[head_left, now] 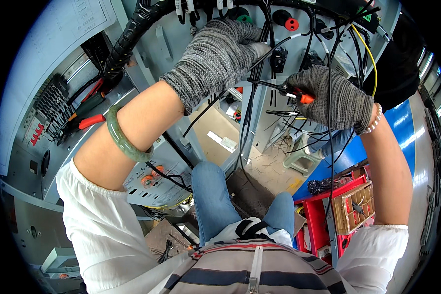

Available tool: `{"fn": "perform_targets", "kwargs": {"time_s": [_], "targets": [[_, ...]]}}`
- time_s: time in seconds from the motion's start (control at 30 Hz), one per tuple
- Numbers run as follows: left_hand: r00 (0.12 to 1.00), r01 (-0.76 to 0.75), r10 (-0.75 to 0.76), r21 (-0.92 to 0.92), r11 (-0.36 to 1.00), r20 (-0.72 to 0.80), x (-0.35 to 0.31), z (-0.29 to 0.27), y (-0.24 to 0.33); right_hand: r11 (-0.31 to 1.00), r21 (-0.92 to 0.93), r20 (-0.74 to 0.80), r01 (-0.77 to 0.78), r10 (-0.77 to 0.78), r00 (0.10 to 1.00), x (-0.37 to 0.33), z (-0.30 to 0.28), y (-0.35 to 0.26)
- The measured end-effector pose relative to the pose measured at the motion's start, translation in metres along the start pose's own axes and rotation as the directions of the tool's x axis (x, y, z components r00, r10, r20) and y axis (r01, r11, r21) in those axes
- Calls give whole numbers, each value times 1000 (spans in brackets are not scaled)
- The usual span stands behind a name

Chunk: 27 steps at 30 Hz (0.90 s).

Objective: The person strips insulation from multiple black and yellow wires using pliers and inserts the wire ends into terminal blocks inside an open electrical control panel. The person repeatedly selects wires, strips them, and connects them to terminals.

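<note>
- Hazard, strip: a dark narrow strip (268, 84) spans the gap between the bundle and the right hand; whether it is a tie or a tool tip cannot be told. If it is a tie, a sideways pull could skew the bundle.
- Hazard, insulation: the red-handled tool (306, 98) points toward the wires; a slip could nick a neighbouring conductor.
- Hazard, snagging: a loose black wire (331, 157) hangs across the right glove; withdrawing the hand could drag it.
- Left hand (225, 56): the gloved thumb and fingers appear closed on the black wire bundle (253, 95); the far side of the grip is hidden.
- Right hand (330, 95): the gloved fingers are wrapped around the tool's handle. The state of its jaws cannot be told.
- Position: the bundle runs down past the left thumb, between both hands, its lower length hanging free below the grip. The tool lies right of the bundle. The red push button (291, 24) sits above the right hand, clear of it.
</note>
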<state>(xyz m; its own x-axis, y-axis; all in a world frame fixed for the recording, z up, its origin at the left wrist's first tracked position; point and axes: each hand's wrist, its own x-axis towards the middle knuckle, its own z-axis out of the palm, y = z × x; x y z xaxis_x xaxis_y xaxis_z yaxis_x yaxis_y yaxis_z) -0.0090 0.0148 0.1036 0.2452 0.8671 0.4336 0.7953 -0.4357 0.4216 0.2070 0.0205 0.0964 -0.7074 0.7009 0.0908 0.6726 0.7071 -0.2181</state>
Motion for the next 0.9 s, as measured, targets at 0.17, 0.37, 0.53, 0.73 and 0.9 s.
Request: {"fn": "perform_targets", "kwargs": {"time_s": [0.17,0.37,0.53,0.73,0.9], "targets": [[997,-50,54,56,997,-62,14,16,-16,999,11,32,-30,30,999,2,-1,-3],[999,-18,16,-36,999,-49,11,15,-14,1000,10,32,-22,22,999,4,0,1],[995,-58,57,-7,998,-76,12,17,-12,997,-34,46,75,-73,996,5,-6,1],[999,-41,40,-24,999,-15,10,10,-8,998,22,184,-53,49,982,17,-11,-11],[998,-31,34,69,997,-46,7,10,-18,994,-66,139,92,-83,987,30,-8,-10]]}}
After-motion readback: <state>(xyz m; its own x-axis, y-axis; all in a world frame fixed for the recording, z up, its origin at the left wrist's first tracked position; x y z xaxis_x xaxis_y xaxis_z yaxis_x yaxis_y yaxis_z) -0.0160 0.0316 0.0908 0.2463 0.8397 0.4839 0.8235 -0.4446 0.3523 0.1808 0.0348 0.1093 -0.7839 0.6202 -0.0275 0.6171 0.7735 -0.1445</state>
